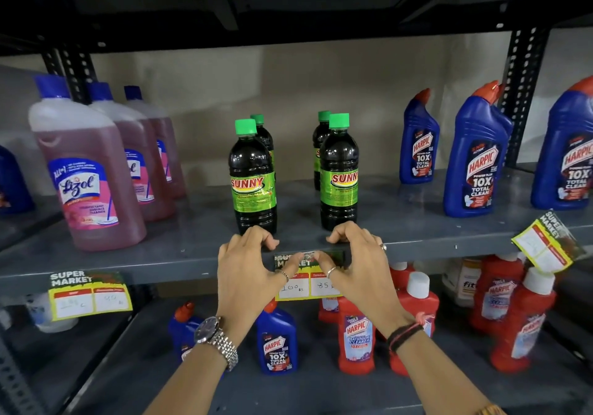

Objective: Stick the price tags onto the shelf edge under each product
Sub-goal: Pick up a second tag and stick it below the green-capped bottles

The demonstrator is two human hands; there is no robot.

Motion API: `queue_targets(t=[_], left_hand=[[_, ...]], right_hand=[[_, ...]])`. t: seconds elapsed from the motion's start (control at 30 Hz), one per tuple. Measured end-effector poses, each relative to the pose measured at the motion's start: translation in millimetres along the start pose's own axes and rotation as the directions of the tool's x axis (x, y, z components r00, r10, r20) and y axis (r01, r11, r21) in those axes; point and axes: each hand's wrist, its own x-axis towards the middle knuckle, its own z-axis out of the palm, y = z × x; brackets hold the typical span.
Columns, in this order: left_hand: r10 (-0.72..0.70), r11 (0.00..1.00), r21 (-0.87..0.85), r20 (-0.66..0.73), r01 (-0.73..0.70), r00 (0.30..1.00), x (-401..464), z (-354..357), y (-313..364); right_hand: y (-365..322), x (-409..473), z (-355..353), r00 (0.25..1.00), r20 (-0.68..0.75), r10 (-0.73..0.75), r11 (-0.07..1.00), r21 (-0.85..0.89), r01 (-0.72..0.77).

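A yellow and green price tag (308, 281) hangs on the grey shelf edge (160, 265) below the dark Sunny bottles (253, 177). My left hand (247, 267) and my right hand (356, 264) both press their thumbs on the tag's top strip, fingers curled over the shelf lip. The tag reads 100 and 85. Another tag (90, 296) is stuck under the pink Lizol bottles (86, 170). A third tag (545, 243) hangs tilted on the edge under the blue Harpic bottles (475, 154).
Two more Sunny bottles (338, 170) stand right of centre. The lower shelf holds red Harpic bottles (356, 337) and a small blue Harpic bottle (277, 341). Black perforated uprights (523, 87) frame the rack, and a dark shelf runs overhead.
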Motion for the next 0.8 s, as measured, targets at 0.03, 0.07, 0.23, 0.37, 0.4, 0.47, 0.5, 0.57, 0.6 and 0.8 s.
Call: queue_targets(t=[0.03,0.07,0.23,0.37,0.4,0.47,0.5,0.57,0.6,0.8], left_hand=[[-0.005,1.0,-0.006,0.006,0.005,1.0,0.0,0.1,0.1],[-0.011,1.0,-0.014,0.015,0.011,1.0,-0.7,0.2,-0.1],[-0.01,0.999,-0.053,0.071,0.014,0.997,-3.1,-4.9,-3.5],[-0.001,0.996,-0.084,0.137,0.013,0.991,-3.7,-12.2,-4.0],[-0.001,0.995,-0.103,0.155,0.017,0.988,-4.2,-15.4,-4.3],[-0.02,0.986,-0.161,0.199,0.053,0.98,-5.9,-21.7,-4.1],[-0.043,0.978,-0.189,0.216,0.084,0.975,-7.9,-24.1,-1.7],[-0.06,0.974,-0.2,0.221,0.106,0.973,-12.2,-24.1,10.1],[-0.049,0.979,-0.183,0.216,0.09,0.975,-14.8,-20.9,18.6],[0.099,0.995,-0.047,0.188,-0.092,0.977,-21.4,39.3,105.2]], right_hand=[[2.1,0.3,-0.4,1.0,0.023,0.01,1.0,0.013,-0.01],[4.7,0.2,-1.4,0.999,0.043,0.016,1.0,0.026,-0.017],[11.2,2.9,-10.6,0.993,0.117,-0.004,0.994,0.109,-0.009],[16.5,1.6,-16.4,0.982,0.175,-0.068,0.991,0.13,0.045],[17.3,2.1,-19.7,0.977,0.195,-0.083,0.99,0.132,0.058],[19.0,2.1,-30.8,0.962,0.246,-0.116,0.985,0.154,0.079],[21.5,0.9,-38.8,0.956,0.263,-0.132,0.981,0.173,0.087],[35.5,-3.1,-60.1,0.958,0.249,-0.143,0.977,0.192,0.096],[46.4,-5.0,-73.6,0.965,0.222,-0.142,0.979,0.175,0.104],[140.3,-10.4,-182.4,0.995,-0.044,-0.09,0.995,0.028,0.091]])
